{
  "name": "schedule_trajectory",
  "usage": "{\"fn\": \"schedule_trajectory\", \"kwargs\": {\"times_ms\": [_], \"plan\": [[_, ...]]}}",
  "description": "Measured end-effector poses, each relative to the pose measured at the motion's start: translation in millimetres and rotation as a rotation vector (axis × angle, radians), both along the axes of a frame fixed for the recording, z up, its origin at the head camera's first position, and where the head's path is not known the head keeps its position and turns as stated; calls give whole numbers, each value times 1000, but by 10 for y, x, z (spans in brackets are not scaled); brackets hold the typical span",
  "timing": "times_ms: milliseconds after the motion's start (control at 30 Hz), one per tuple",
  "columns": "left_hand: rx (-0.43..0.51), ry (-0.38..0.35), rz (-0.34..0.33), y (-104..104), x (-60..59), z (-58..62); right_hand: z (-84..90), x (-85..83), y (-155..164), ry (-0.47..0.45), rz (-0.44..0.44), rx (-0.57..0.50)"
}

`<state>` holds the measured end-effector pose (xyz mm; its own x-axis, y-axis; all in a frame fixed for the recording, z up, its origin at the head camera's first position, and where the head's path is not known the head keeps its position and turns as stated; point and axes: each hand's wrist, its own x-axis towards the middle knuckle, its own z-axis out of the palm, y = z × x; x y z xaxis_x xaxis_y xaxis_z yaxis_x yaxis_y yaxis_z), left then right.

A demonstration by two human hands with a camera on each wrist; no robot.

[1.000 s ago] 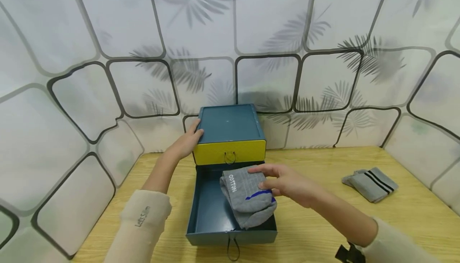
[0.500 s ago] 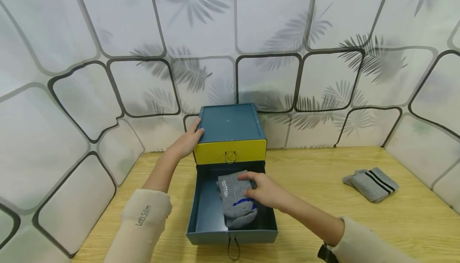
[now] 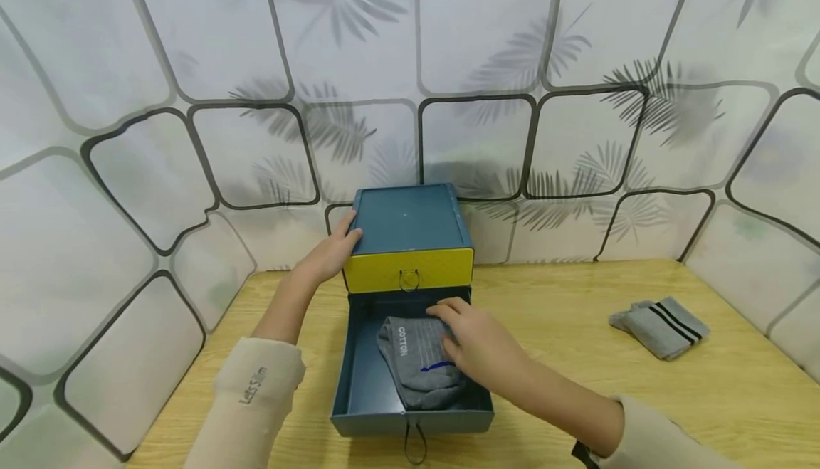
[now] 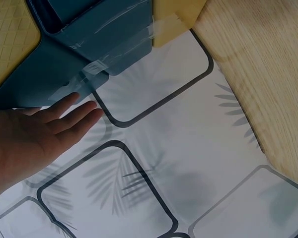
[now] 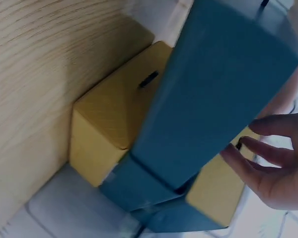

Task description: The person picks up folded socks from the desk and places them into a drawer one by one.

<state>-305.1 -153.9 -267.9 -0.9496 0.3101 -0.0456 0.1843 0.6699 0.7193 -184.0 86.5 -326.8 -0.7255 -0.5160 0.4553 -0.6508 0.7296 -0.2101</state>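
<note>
A teal box [image 3: 406, 216] with a yellow upper drawer front [image 3: 410, 270] stands at the back of the wooden table. Its lower teal drawer [image 3: 384, 423] is pulled out. A folded grey sock pair [image 3: 410, 366], printed COTTON with a blue mark, lies inside it. My right hand [image 3: 470, 344] rests on top of the socks, its fingers stretched toward the back of the drawer. My left hand [image 3: 329, 255] lies flat against the box's left side; the left wrist view shows its straight fingers [image 4: 69, 114] touching the teal box wall [image 4: 59, 64].
A second folded grey sock pair [image 3: 663, 327] with black stripes lies on the table [image 3: 576, 383] at the right. A leaf-patterned white backdrop [image 3: 192, 134] closes in the table at the back and both sides. A cord loop [image 3: 415, 448] hangs from the drawer front.
My right hand has lowered the grey socks from above the drawer's rim down into the drawer and now lies over them. The left hand has stayed on the box.
</note>
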Motion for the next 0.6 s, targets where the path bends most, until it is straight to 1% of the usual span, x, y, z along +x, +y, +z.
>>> {"fn": "schedule_trajectory", "kwargs": {"times_ms": [100,233,267,333,367,400,433,500,600], "plan": [[-1,-1,0,1,-2,-3,-7,150,-31,226,121,-19],[3,5,4,8,-9,-8,-85,373,-110,567,331,-30],[2,5,2,7,-12,-7,-119,422,-129,639,384,-18],[-2,7,3,5,-13,0,-204,497,-144,762,470,47],[-5,7,3,3,-13,2,-255,521,-145,809,507,82],[-7,8,1,0,-8,7,-309,535,-145,843,538,113],[-9,9,1,-1,-5,10,-359,555,-142,840,557,148],[-14,12,-2,-1,1,12,-449,578,-130,812,557,211],[-12,11,-5,10,15,14,-536,583,-127,773,531,257]]}}
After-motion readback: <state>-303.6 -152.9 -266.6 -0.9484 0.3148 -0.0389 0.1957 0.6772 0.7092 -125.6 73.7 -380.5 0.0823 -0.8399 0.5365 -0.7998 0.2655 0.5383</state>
